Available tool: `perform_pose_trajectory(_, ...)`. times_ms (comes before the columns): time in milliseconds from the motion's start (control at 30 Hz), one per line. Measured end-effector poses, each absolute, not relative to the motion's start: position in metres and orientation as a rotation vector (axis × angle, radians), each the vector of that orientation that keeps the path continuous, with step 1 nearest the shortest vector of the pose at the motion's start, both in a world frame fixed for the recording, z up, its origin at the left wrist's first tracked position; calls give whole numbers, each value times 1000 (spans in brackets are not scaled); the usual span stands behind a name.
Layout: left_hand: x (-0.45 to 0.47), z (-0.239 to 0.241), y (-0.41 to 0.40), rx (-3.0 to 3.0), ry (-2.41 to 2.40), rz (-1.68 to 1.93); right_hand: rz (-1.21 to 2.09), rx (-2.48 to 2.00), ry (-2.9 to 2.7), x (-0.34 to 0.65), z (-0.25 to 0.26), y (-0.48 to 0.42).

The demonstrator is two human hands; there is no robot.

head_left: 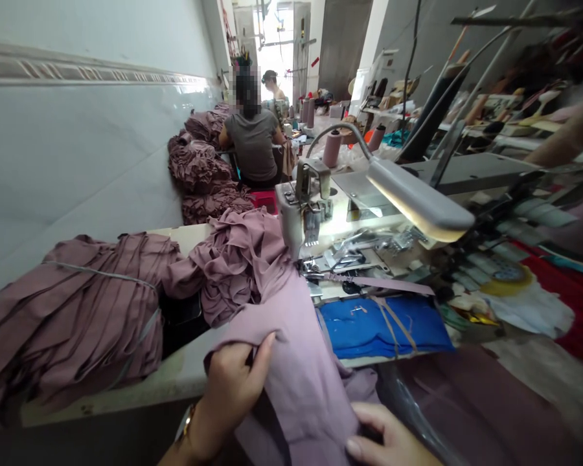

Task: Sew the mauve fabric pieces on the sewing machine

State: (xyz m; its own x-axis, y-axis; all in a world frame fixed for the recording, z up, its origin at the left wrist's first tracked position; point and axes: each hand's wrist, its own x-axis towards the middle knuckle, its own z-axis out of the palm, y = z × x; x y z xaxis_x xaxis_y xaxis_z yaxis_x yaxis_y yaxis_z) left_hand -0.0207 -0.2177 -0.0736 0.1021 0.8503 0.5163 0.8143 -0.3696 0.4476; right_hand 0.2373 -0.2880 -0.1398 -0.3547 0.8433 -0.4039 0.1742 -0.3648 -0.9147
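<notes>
A mauve fabric piece hangs from the sewing machine over the table's front edge towards me. My left hand is closed on its left edge, thumb on top and fingers curled underneath. Lower down, my right hand pinches the right edge between thumb and fingers; part of this hand is cut off by the frame. At its upper end the cloth lies by the needle area. A narrow mauve strip runs from there to the right.
A tied mauve fabric bundle and a loose mauve heap lie on the left of the table. Blue folded cloth sits below the machine. A lamp arches over it. Farther back, a person sits beside fabric piles.
</notes>
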Motion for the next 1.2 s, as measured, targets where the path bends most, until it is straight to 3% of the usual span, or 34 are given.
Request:
perform_pose_trajectory(733, -5, -31, -91, 2042, 1712, 1288, 1542, -1044, -1039, 195, -142, -205)
perform_pose_trajectory(1200, 5, -8, 15, 1549, 1077, 1275, 1395, -1071, -1127, 187, -132, -170)
